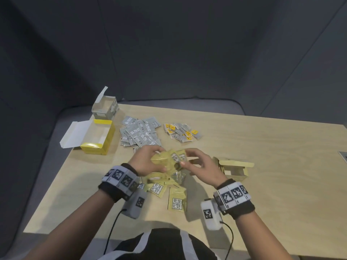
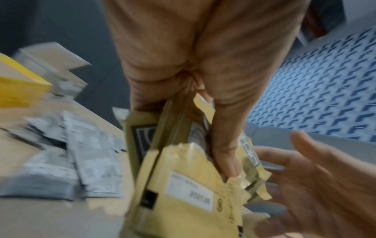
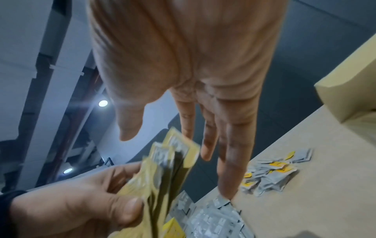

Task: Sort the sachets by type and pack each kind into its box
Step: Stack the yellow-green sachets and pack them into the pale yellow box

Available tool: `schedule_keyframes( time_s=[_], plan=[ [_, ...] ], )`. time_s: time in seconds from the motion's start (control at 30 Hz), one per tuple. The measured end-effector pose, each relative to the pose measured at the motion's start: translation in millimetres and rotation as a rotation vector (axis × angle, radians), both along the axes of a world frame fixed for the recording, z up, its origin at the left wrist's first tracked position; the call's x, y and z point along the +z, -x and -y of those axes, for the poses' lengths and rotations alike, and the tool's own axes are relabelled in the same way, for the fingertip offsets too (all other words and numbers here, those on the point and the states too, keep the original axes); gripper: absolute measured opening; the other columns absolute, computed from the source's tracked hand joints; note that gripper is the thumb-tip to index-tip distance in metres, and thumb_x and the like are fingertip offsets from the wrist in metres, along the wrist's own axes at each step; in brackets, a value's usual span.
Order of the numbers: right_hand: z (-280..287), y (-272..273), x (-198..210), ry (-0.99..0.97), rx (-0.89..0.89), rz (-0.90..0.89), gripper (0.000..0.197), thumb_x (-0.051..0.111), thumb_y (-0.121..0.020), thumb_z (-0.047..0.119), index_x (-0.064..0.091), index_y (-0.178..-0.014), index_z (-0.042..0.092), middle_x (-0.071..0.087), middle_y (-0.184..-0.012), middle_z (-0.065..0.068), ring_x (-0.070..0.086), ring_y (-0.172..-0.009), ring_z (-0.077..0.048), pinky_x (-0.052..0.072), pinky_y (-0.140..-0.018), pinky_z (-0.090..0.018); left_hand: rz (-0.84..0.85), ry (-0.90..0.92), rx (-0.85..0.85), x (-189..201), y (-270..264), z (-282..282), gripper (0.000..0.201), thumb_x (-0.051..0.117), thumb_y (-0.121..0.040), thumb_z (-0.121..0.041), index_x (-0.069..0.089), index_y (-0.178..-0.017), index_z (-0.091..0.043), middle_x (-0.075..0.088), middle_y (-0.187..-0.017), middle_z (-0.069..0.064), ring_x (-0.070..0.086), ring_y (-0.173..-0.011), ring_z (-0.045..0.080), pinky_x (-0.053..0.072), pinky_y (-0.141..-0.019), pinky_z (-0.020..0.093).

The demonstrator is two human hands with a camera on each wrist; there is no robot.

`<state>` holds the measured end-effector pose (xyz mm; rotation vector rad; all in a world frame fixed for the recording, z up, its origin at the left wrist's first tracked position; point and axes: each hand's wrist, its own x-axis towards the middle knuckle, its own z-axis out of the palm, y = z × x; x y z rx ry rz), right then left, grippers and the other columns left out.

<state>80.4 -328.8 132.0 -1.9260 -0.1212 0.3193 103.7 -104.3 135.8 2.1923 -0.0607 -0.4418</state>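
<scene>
At the far left corner of the surface stand an open grey box and, nearer, an open yellow box, with a heap of grey sachets just beside them and a smaller heap of grey-and-yellow sachets further along the far edge. Toward the near edge, the left hand grips a stack of pale-yellow sachets, fingers curled round it, above more pale-yellow sachets lying loose. The right hand hovers just beside the stack with fingers straight and slightly spread, and an open pale-yellow box stands just to its right.
</scene>
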Motion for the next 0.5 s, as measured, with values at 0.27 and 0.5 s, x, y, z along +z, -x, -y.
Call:
schedule_keyframes(
  time_s=[0.27,0.5],
  plan=[
    [13,-5,2,-0.434,-0.246,-0.249,0.024,0.065,-0.087,0.011,0.058,-0.107,0.000,0.068,-0.096,-0.015,0.069,-0.077,-0.021,0.056,-0.052,-0.031,0.104,0.179,0.167,0,-12,57,0.056,0.096,-0.043,-0.024,0.063,-0.088,-0.027,0.064,-0.109,-0.012,0.060,-0.102,0.009,0.050,-0.091,0.030],
    [20,-3,-7,-0.507,-0.378,-0.271,0.020,0.062,-0.089,0.008,0.058,-0.109,0.004,0.070,-0.103,-0.013,0.070,-0.087,-0.025,0.058,-0.060,-0.029,0.083,0.089,0.094,-28,-16,74,0.069,0.079,-0.067,-0.047,0.057,-0.130,-0.030,0.052,-0.134,-0.001,0.044,-0.129,0.015,0.033,-0.107,0.028]
  ],
)
